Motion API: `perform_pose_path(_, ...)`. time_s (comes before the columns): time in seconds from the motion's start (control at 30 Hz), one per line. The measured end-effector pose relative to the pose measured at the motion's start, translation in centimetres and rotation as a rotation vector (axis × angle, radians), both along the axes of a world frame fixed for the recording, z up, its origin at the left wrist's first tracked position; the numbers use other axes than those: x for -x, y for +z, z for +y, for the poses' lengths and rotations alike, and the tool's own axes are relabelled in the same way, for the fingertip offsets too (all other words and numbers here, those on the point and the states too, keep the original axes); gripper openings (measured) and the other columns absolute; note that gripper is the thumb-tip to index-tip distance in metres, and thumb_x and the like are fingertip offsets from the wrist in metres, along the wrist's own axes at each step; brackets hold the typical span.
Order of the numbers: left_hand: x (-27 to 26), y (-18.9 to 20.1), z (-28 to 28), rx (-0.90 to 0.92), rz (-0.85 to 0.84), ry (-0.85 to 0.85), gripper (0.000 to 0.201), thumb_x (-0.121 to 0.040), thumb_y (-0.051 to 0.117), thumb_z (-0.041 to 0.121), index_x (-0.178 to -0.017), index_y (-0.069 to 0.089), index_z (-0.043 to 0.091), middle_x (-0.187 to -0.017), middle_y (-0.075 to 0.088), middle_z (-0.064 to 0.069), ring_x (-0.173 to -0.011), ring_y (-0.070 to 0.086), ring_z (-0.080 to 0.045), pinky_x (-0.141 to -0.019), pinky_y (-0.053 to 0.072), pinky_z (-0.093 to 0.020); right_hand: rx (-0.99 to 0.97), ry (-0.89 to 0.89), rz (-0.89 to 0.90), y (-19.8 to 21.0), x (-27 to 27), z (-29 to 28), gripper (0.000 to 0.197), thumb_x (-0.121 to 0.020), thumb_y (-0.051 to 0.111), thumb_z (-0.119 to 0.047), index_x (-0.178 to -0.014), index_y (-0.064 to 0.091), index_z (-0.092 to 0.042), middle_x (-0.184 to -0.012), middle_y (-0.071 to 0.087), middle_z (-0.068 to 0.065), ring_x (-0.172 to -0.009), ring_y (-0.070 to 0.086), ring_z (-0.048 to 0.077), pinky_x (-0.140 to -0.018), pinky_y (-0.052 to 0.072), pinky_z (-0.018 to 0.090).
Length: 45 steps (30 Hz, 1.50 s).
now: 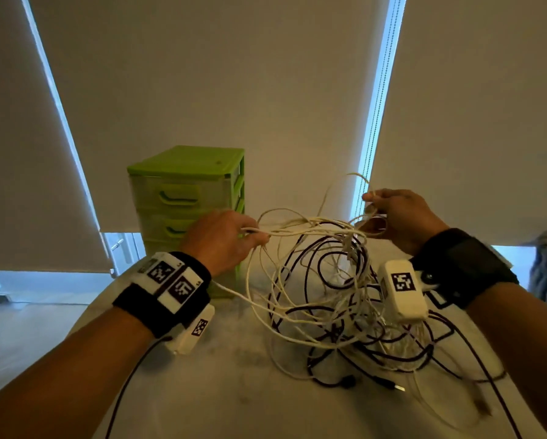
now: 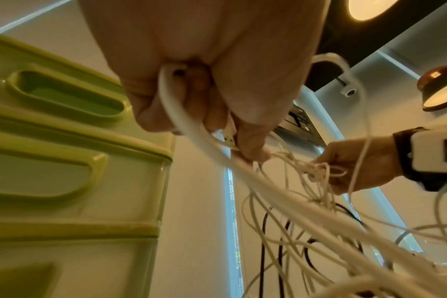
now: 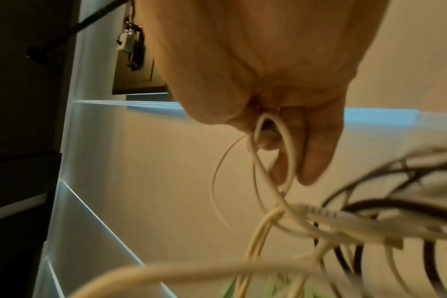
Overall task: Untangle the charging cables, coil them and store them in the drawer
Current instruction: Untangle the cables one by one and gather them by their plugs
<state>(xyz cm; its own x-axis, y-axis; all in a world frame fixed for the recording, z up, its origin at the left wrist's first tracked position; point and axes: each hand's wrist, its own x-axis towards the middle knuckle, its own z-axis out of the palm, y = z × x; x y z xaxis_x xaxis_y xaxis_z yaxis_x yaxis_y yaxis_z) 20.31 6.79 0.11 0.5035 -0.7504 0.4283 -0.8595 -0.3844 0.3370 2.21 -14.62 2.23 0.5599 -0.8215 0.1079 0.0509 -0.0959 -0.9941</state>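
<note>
Head view: your left hand [image 1: 224, 240] and right hand [image 1: 395, 217] each pinch white strands of the cable tangle [image 1: 338, 296] lifted above the bench [image 1: 218, 391]; draw apart slowly, feeding the free plug through loops.

Drawer unit [image 1: 186, 198] stood at table [image 1: 221, 391] back, left of centre. Cable tangle [image 1: 338, 299] sat on table, right of unit, partly lifted. L hand [image 1: 224, 239] was in front of unit; R hand [image 1: 399, 220] opposite, over tangle's far right. Strands ran between them.
</note>
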Motion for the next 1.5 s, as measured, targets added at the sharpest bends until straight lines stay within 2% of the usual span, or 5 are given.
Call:
perform_pose_path(0.2, -0.3, 0.5, 1.5, 0.037, -0.011, 0.094, 0.024, -0.087, 0.062, 0.049, -0.094, 0.074, 0.029, -0.078, 0.063, 0.008, -0.068, 0.051, -0.01, -0.053, 0.031, -0.024, 0.122, -0.369, 0.146, -1.3, 2.2, -4.4, 0.033, -0.1, 0.045, -0.017, -0.114, 0.057, 0.01, -0.086, 0.054, 0.022, -0.06, 0.055, 0.029, -0.054, 0.056, 0.033)
perform_pose_path(0.37, -0.2, 1.3, -0.1, 0.046, 0.256, -0.105, 0.022, -0.088, 0.063, 0.043, -0.079, 0.072, 0.026, -0.082, 0.067, 0.012, -0.084, 0.06, -0.011, -0.073, 0.043, -0.028, 0.967, -0.263, 0.487, -1.6, 0.4, 2.4, 0.05, -0.095, 0.055, -0.038, -0.139, 0.045, -0.016, -0.129, 0.044, 0.018, -0.101, 0.052, 0.027, -0.091, 0.044, 0.037)
perform_pose_path(0.6, 0.7, 3.1, -0.7, 0.117, 0.331, -0.221, 0.013, -0.087, 0.068, 0.03, -0.085, 0.077, 0.021, -0.089, 0.073, 0.003, -0.094, 0.064, -0.014, -0.086, 0.049, -0.035, 1.358, 0.165, 0.465, -0.5, -2.9, 6.9, 0.048, -0.082, 0.051, -0.061, -0.111, 0.069, -0.026, -0.102, 0.063, 0.002, -0.092, 0.055, 0.021, -0.078, 0.048, 0.042)
perform_pose_path(0.83, 1.1, 4.4, 0.2, 0.097, 0.176, -0.205, 0.02, -0.088, 0.067, 0.034, -0.069, 0.064, 0.04, -0.075, 0.06, 0.023, -0.077, 0.056, -0.003, -0.066, 0.042, -0.025, 1.679, -0.087, 0.607, -0.3, -3.9, 6.7, 0.045, -0.094, 0.033, -0.043, -0.088, 0.07, -0.018, -0.076, 0.067, -0.002, -0.081, 0.06, 0.024, -0.077, 0.038, 0.038)
perform_pose_path(1.5, 0.2, 6.0, 2.7, 0.276, 0.284, -0.251, 0.006, -0.082, 0.074, 0.025, -0.077, 0.072, 0.028, -0.082, 0.07, 0.008, -0.081, 0.062, -0.007, -0.074, 0.045, -0.025, 0.735, 0.484, 0.328, 2.7, -1.1, 7.8, 0.039, -0.097, 0.051, -0.034, -0.136, 0.049, -0.031, -0.124, 0.063, -0.005, -0.108, 0.06, 0.005, -0.09, 0.051, 0.027)
